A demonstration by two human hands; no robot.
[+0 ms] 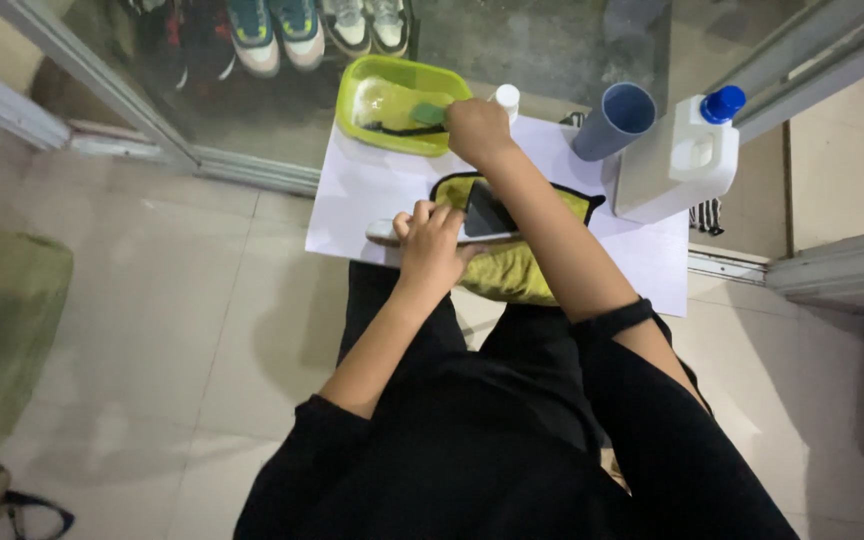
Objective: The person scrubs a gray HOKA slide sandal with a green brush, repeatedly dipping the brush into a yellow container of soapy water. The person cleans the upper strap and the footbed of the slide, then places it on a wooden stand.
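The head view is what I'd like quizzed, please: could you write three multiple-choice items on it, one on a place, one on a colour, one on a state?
1. Where is the right hand?
A. at the green tray's near edge, on a green sponge
B. on the white jug's cap
C. flat on the floor tiles

2. What colour is the cap of the white jug?
A. red
B. blue
C. yellow

3. How is the shoe kept in place?
A. it hangs from a hook
B. the left hand presses it down on the yellow cloth
C. it floats in the tray

Answers:
1 A: the right hand's fingers close on the green sponge at the green tray.
2 B: the cap on the jug is blue.
3 B: the left hand rests on the shoe, which lies on the yellow cloth.
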